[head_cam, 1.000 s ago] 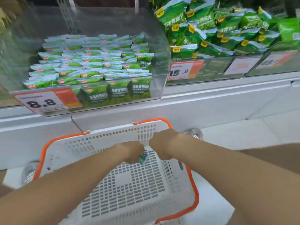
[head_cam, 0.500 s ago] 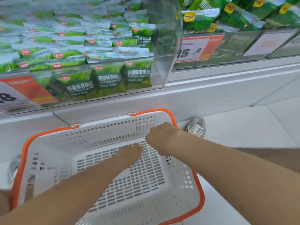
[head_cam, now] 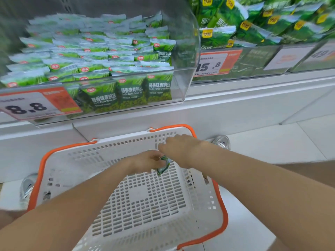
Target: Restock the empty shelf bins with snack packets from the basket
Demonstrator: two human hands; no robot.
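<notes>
Head view: the white basket (head_cam: 108, 151) sits below the shelf edge, and its slotted floor shows bare except at the far right corner, where both hands meet. The left hand (head_cam: 145, 161) has its fingers curled round one small green packet (head_cam: 164, 165), held just above the basket floor near the far wall. The right hand (head_cam: 179, 147) hovers just beside it with bent fingers. Whether it touches the packet or grips anything cannot be told.

Above, the clear bin (head_cam: 183, 51) with the 8.8 label (head_cam: 27, 107) is stacked with rows of green packets up to its front wall. The next bin (head_cam: 253, 60) to the right, behind the 15.8 label (head_cam: 210, 66), is heaped with larger green bags.

By the look of it the restocking is almost done: no other packet shows in the basket, and the bins in sight are full. What seems left is to lift this packet out and set it on a bin; no empty bin shows here
</notes>
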